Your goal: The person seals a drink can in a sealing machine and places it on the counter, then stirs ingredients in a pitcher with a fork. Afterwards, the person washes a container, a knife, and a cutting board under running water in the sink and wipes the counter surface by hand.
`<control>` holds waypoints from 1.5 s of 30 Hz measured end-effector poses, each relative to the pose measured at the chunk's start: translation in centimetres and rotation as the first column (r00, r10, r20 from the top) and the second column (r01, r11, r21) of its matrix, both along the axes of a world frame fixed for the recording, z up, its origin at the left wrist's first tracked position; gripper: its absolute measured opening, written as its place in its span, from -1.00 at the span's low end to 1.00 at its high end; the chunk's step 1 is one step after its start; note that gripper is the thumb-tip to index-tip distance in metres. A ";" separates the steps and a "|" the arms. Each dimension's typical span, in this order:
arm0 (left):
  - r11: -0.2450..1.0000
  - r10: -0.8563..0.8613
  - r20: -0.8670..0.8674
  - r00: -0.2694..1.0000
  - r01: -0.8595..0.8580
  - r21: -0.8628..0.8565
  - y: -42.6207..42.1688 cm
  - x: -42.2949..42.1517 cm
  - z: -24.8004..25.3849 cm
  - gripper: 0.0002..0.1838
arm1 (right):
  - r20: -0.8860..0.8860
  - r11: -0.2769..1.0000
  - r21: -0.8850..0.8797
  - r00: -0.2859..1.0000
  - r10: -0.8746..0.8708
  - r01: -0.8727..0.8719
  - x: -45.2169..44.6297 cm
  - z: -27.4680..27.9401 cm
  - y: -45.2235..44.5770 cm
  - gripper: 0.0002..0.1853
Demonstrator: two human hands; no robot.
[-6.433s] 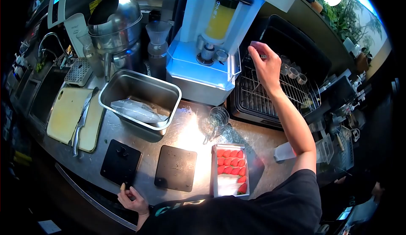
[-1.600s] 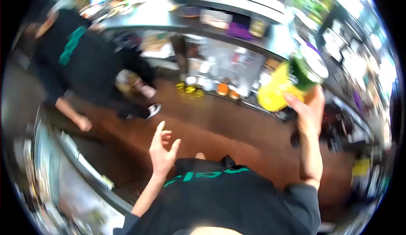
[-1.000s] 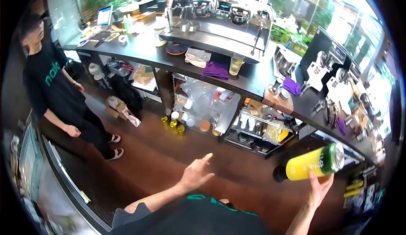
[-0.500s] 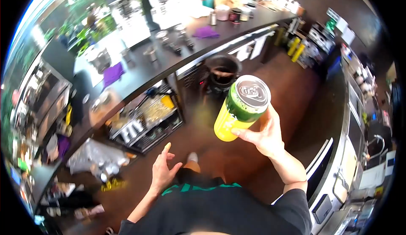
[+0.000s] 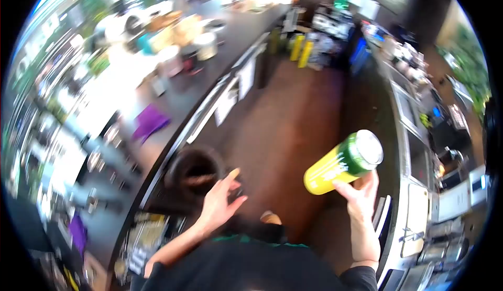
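Observation:
A sealed can (image 5: 343, 162), yellow below with a green band under its silver lid, is tilted to the right in my right hand (image 5: 361, 196). The fingers and thumb of that hand grip its lower right side. My left hand (image 5: 220, 202) is held out in front of my body, fingers apart, with nothing in it. Beyond its fingertips, lower down, stands a dark round bin (image 5: 196, 173).
A long dark counter (image 5: 183, 97) runs along the left, with a purple cloth (image 5: 150, 122), tubs and bags on it. On the right is a steel worktop with a cutting board (image 5: 415, 217). Brown floor (image 5: 283, 118) stretches between. Yellow cylinders stand at the far end.
The view has turned right along the aisle, so the bin now appears further left. The can stays in my right hand, now leaning further right. My left hand remains empty.

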State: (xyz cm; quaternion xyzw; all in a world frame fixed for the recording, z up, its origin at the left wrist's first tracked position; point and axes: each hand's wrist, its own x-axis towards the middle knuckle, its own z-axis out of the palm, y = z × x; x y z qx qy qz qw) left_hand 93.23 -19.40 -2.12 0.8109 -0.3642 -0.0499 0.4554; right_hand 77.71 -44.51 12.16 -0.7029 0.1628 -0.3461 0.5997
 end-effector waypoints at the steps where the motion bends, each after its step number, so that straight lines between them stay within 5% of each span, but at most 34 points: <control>1: 0.999 -0.038 0.004 0.999 0.038 0.022 -2.5 2.1 -1.0 -0.22 | 0.016 1.000 0.000 1.000 -0.025 0.025 1.2 -0.4 -2.3 -0.24; 7: 0.997 -0.071 -0.016 0.997 0.071 0.013 -18.9 11.9 -2.6 -0.20 | -0.082 0.993 -0.115 0.996 -0.041 0.032 9.9 -2.6 -17.9 -0.20; 12: 0.992 -0.118 -0.071 0.990 0.120 0.025 -32.7 18.1 2.5 -0.22 | -0.083 0.992 -0.097 0.994 0.070 -0.078 19.4 -1.3 -29.1 -0.24; 26: 0.923 -0.385 -0.299 0.873 0.362 -0.131 -70.5 47.5 6.5 0.15 | -0.118 0.974 -0.153 0.982 0.148 -0.166 49.8 -5.2 -59.6 -0.18; 31: 0.909 -0.416 -0.267 0.869 0.400 -0.115 -83.9 57.1 8.5 0.01 | -0.144 0.991 -0.079 0.985 0.098 -0.111 59.3 -2.9 -71.4 -0.22; 37: 0.922 -0.387 -0.259 0.885 0.366 -0.125 -101.9 67.2 5.3 -0.18 | -0.160 0.991 -0.124 0.987 0.025 -0.045 69.1 -5.2 -88.4 -0.26; 45: 0.972 -0.199 -0.161 0.967 0.175 -0.155 -127.5 78.3 8.1 -0.26 | -0.395 0.948 -0.247 0.914 0.092 -0.202 81.9 -3.0 -115.3 -0.06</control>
